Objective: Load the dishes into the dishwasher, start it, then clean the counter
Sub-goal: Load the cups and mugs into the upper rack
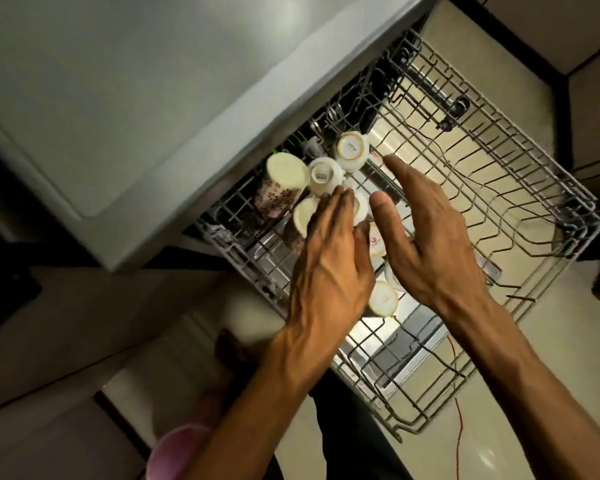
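Both hands are spread flat over the rack (pixel 551 188), gripping nothing: left hand (pixel 329 261) fingertips rest on an upside-down cup (pixel 355 206), right hand (pixel 426 237) hovers just beside. Looks like nudging the cups (pixel 349 150) together, rims down so they drain, in the corner nearest the grey surface (pixel 153 81).

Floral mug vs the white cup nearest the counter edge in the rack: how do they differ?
1. The floral mug has a red flower print on its side; the white cup is plain with a gold ring on its base.
2. The mug is taller and straight-sided; the cup is squat and rounded.
3. The mug sits at the rack's left end; the cup is further right.

Both stand upside down.
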Motion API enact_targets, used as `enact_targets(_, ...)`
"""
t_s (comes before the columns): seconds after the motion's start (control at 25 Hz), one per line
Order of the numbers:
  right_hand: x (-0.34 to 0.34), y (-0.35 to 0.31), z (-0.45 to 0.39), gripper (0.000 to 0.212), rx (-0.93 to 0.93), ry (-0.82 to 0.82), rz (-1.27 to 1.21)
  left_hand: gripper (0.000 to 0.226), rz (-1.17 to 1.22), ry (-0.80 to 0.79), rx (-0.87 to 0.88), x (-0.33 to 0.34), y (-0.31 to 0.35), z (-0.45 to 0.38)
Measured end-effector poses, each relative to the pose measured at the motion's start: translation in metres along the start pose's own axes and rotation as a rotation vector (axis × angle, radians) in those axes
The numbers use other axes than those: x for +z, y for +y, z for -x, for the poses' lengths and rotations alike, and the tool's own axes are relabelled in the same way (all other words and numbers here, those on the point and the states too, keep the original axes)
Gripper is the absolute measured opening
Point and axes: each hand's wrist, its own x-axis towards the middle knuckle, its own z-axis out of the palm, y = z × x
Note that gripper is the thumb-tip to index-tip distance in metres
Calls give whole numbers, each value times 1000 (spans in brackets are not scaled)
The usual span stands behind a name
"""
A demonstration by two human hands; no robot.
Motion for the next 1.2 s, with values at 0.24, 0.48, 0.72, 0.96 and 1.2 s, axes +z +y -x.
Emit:
enact_targets(0.24,-29,-103,27,56,-102,27,-176,54,93,238,-59,-76,36,58)
enact_targets(0.48,-38,-199,19,60,-246,-57,-238,58,120,374,-162,-167,51,82)
enact_targets(0.72,-18,-288,16,58,-405,-196,-244,57,119,620,-174,-244,33,108)
enact_targets(0.96,22,-367,13,61,-544,-339,-260,65,88,774,-273,-314,5,142)
enact_targets(1.2,90,-429,8,64,-702,-490,-186,53,26,909,-382,-375,-48,173)
